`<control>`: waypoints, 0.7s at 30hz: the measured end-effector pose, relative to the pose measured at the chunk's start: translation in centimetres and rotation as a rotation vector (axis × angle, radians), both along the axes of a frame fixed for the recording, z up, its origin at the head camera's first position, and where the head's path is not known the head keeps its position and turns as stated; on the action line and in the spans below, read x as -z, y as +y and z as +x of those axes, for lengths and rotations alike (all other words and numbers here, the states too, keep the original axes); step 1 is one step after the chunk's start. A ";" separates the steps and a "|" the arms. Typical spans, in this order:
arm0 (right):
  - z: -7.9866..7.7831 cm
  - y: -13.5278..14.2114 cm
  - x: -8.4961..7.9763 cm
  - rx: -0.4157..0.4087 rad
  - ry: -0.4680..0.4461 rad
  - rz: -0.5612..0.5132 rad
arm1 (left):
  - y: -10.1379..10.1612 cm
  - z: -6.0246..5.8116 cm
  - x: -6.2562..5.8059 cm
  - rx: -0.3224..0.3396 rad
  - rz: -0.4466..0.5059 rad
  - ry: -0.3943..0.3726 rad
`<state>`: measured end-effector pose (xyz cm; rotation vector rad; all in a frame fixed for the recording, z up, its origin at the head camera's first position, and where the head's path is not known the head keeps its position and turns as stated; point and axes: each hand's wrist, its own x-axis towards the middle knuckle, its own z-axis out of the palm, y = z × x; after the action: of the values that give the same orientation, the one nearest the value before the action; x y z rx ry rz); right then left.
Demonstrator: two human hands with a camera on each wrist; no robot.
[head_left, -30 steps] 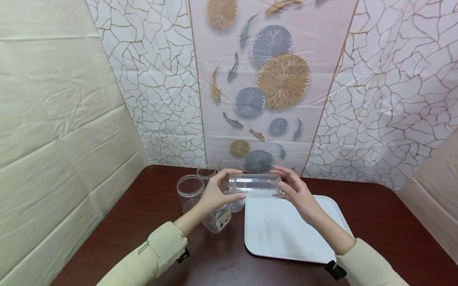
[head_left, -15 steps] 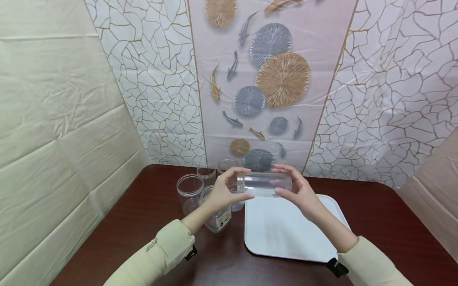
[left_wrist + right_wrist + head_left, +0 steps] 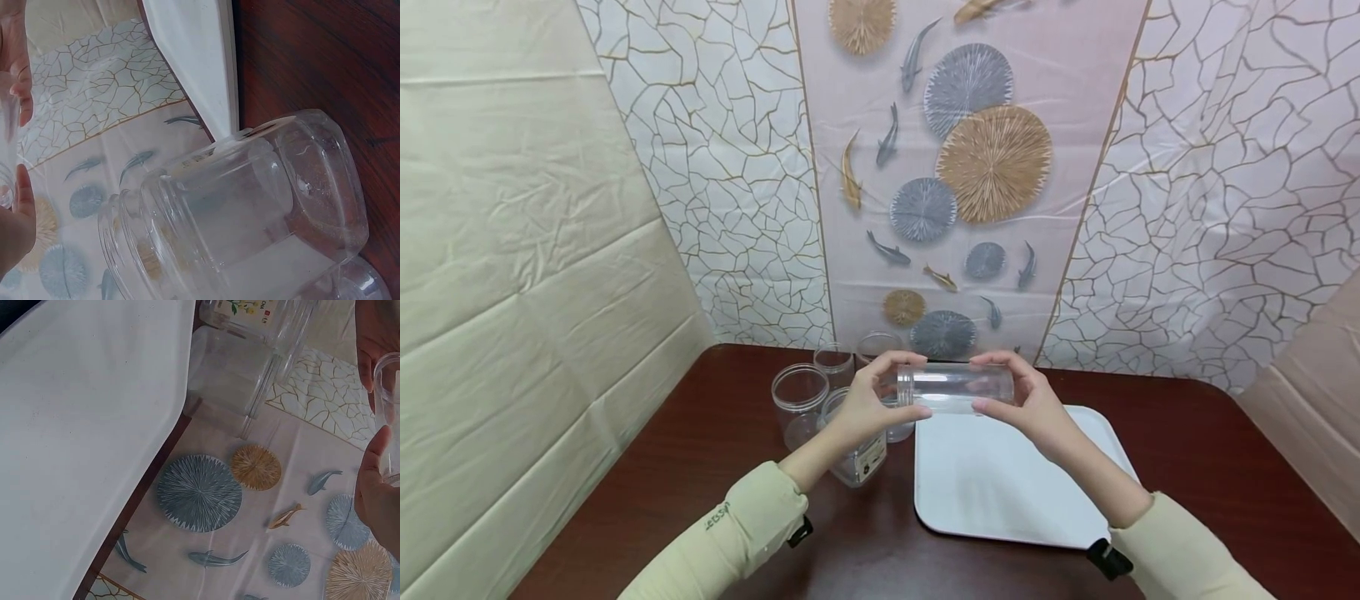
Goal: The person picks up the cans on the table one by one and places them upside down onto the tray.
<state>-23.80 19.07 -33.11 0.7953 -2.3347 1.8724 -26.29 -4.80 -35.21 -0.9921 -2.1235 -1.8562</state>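
Note:
A clear plastic jar [image 3: 953, 385] without a lid lies sideways in the air, held between both hands above the far edge of the tray. My left hand [image 3: 867, 408] grips its threaded mouth end, thumb below and fingers above. At the base end my right hand [image 3: 1028, 404] pinches it the same way. In the left wrist view only part of the left hand [image 3: 17, 219] shows at the left edge. The right wrist view has the right hand [image 3: 380, 494] at its right edge, with the jar's end [image 3: 389, 394] beside it.
Several clear open jars stand left of the tray, among them a wide one [image 3: 800, 400] and a labelled one [image 3: 867, 462] partly behind the left forearm. A white tray [image 3: 1007, 492] lies on the dark red table [image 3: 685, 500]. A patterned cloth [image 3: 760, 183] hangs behind.
Over the second, both hands have carried the jar slightly to the right. The right hand's thumb has shifted onto the jar's side. In the last half second the hands stay nearly still.

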 end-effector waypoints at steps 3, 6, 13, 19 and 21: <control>0.0 0.0 -0.1 -0.018 -0.017 -0.019 | -0.1 0.0 0.0 -0.003 0.000 -0.023; 0.0 0.2 -0.2 -0.020 -0.009 -0.019 | -0.3 0.1 0.0 -0.005 0.009 -0.044; 0.1 0.6 -0.3 0.021 0.015 0.012 | -1.0 0.0 0.1 0.008 0.045 -0.023; 0.1 0.9 -0.3 0.036 0.030 0.030 | -1.7 -0.1 0.4 0.010 0.062 -0.005; 0.1 1.0 -0.3 0.037 0.030 0.032 | -2.0 -0.1 0.4 0.003 0.058 -0.005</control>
<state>-23.69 20.08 -32.84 0.7722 -2.3499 1.8008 -26.37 -6.83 -35.62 -0.9800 -2.0587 -1.9121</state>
